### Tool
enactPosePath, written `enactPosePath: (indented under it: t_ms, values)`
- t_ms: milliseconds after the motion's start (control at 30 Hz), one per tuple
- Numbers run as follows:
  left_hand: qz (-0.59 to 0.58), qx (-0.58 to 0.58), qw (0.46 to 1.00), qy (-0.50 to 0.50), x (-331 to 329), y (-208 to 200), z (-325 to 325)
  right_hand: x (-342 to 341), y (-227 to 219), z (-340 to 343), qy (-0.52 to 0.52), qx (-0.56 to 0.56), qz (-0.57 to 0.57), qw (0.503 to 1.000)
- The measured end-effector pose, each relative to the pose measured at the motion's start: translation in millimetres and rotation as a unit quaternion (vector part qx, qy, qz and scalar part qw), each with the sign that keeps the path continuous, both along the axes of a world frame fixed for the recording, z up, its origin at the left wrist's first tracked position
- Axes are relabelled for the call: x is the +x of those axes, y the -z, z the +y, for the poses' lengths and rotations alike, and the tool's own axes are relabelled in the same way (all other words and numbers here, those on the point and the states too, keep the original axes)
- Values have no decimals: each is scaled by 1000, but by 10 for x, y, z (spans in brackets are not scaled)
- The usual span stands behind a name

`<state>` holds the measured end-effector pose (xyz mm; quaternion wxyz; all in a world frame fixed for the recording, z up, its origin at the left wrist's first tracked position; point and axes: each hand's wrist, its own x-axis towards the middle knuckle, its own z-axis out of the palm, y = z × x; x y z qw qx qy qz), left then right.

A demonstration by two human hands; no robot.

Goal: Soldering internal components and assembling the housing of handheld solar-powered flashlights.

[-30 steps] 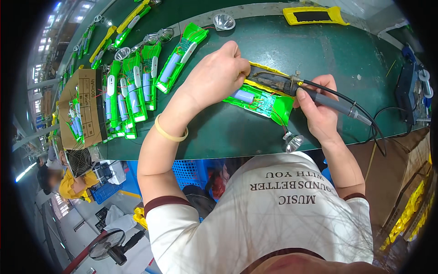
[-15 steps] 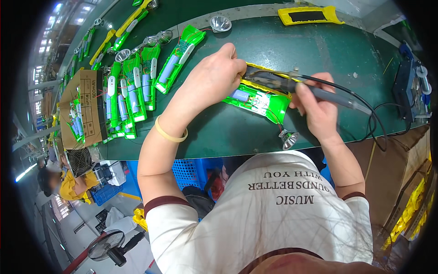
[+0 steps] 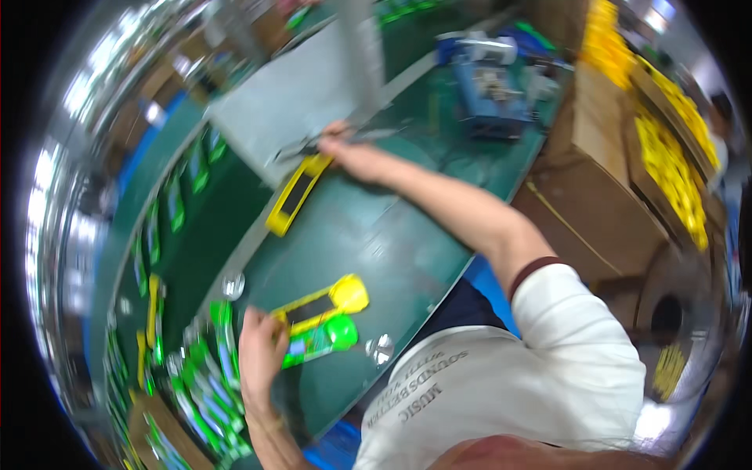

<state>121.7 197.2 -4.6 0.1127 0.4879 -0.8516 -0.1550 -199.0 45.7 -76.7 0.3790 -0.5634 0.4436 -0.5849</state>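
My left hand point(image 3: 261, 345) is closed on the left end of a yellow plastic casing point(image 3: 321, 307) with a dark strip along it. Just below that casing lies a green casing point(image 3: 319, 341) with electronics inside, and a silver reflector cup point(image 3: 381, 349) rests beside its right end. Farther off, my right hand point(image 3: 352, 155) is closed around a slim grey and dark soldering iron point(image 3: 382, 134), blurred by motion. A second yellow casing point(image 3: 294, 196) with a dark strip lies next to the right hand, touching or nearly touching it.
Several green casings with wires and cells point(image 3: 205, 399) crowd the lower left near a cardboard box point(image 3: 160, 435). Another reflector point(image 3: 233, 285) sits by the ledge. At the far right of the green table point(image 3: 407, 235) stands a blue device point(image 3: 492, 98). Boxes of yellow parts point(image 3: 670, 172) are at the right.
The view has turned to the right. My right hand has moved the soldering iron away from the casings to the far second yellow casing. The left hand stays at the first yellow casing.
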Motion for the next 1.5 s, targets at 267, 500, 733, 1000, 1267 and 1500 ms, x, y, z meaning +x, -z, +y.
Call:
enactPosePath:
  t_ms: [267,500,733,1000,1267,1500]
  values:
    - [11,38,998,-48,-4,-104,75,-33,-206,1239,-126,105,-206,965]
    - [-10,11,1000,14,20,-91,-6,22,-106,1702,-54,120,-216,967]
    - [8,22,1000,-3,87,-97,36,54,-145,1735,-59,82,-212,972]
    - [24,-93,994,47,185,-107,-128,120,-134,1759,-83,70,-183,977]
    - [62,127,984,110,364,-170,238,61,-79,1784,-82,61,-209,972]
    - [126,117,982,75,401,-104,294,43,-90,1740,-95,65,-217,969]
